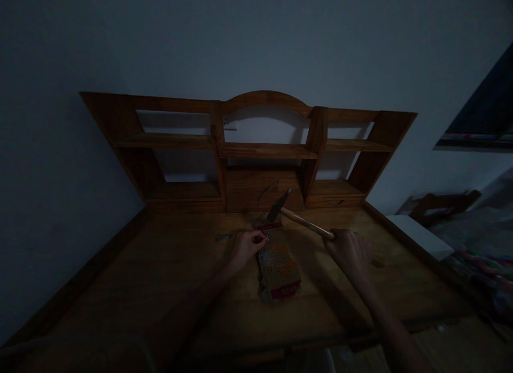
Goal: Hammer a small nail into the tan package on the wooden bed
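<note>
The right hand (349, 251) is gripping a wooden-handled hammer (298, 219) raised over the patterned block (277, 261) mid-counter (168, 266); the left hand (245, 248) is pinching something small (too dark to identify) beside it. Better keeping fingers low, strikes short.

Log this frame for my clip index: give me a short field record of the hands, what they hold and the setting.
right hand: grips the wooden handle of a hammer, head over the block's far end
left hand: rests at the left edge of the block, pinching something too small to tell
block: patterned, lying flat on the desk
behind: wooden shelf unit
light: dim
</note>
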`<state>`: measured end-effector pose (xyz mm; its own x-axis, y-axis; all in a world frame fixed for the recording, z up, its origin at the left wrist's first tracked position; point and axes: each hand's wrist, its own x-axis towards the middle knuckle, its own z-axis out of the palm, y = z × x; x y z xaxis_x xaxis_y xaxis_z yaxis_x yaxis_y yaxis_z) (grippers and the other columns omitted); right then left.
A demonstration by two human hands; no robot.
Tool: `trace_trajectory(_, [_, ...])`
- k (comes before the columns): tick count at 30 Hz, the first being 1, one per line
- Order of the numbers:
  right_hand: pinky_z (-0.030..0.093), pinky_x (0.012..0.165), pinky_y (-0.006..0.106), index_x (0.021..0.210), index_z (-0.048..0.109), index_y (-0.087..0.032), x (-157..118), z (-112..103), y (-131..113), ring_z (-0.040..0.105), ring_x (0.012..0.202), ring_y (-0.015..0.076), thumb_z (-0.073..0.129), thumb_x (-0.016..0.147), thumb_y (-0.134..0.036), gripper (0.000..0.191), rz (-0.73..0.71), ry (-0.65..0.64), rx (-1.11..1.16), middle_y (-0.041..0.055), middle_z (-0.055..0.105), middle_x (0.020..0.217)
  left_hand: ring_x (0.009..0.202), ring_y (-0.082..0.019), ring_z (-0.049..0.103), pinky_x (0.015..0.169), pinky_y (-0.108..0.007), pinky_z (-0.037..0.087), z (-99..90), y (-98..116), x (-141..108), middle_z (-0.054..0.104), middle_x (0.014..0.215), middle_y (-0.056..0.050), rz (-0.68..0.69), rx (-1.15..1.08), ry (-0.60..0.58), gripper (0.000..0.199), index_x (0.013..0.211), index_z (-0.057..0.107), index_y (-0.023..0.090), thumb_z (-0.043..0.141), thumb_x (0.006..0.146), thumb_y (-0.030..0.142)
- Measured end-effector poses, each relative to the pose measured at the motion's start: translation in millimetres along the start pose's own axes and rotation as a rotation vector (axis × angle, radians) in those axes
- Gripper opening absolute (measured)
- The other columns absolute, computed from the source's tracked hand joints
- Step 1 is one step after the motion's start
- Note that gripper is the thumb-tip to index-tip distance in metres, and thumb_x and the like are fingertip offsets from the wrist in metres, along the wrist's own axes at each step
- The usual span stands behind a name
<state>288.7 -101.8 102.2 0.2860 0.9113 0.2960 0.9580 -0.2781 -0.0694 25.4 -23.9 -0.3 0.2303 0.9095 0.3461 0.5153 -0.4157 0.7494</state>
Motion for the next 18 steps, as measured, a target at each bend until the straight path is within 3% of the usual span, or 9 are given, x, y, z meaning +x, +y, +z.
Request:
trace_trajectory(8, [0.022,0.052,0.030,0.074,0.072,-0.022,-9,-5,-4,0.064,0.065,0.0235,0.048,0.083,-0.037,0.030,-0.024,0.027,-0.074,0.0108,0.069,0.069,0.064,-0.013,0.062,0.057,-0.020,0.041,5.6,-13,3,0.071,0.072,0.001,-0.019,-0.011,-0.015,0.022,0.079,0.072,0.020,0.060,0.081,0.038])
trace_trajectory(18, [0.025,0.054,0.029,0.074,0.071,-0.018,-15,16,-6,0.064,0.063,0.0229,0.050,0.079,-0.026,0.022,-0.123,-0.048,-0.103,0.0111,0.069,0.070,0.065,-0.014,0.061,0.058,-0.021,0.042,3.5,-11,3,0.070,0.072,-0.001,-0.014,0.021,-0.016,0.020,0.075,0.070,0.018,0.063,0.078,0.037])
